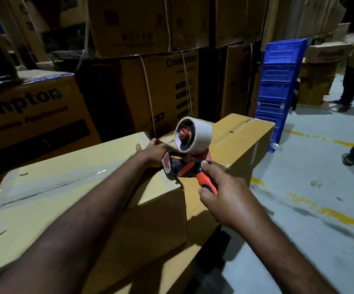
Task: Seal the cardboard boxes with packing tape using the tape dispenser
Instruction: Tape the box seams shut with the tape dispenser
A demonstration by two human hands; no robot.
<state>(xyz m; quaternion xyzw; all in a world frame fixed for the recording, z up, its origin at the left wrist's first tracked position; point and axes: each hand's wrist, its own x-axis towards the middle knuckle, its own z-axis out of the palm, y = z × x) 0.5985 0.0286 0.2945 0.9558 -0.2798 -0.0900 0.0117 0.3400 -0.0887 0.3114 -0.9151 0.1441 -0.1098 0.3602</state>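
boxes sit side by side on the floor (312, 166): a near box (65, 209) and a far box (246, 136) just beyond its right end. a glossy strip (51, 187) of tape runs along the near box's top seam up to the dispenser (184, 166). the dispenser sits at that box's right end, blade end down at the top edge, roll (199, 136) standing above. the right hand (220, 196) is wrapped round the orange handle. the left hand (152, 153) lies on the near box's top by the far corner, fingers stretched to the edge; whether they hook over it i cannot tell. the hands are apart, with the dispenser between them.

the step in hand looks like the finish of the near box's seam. the strip needs carrying over the edge and a little down the side, then cutting. that calls for the right hand to tip the dispenser down over the corner and twist so the blade bites, while the left hand steadies the box. the far box's flaps show a dark gap with no tape seen on it, so it looks to be next. blue crates (278, 85) stand behind it.
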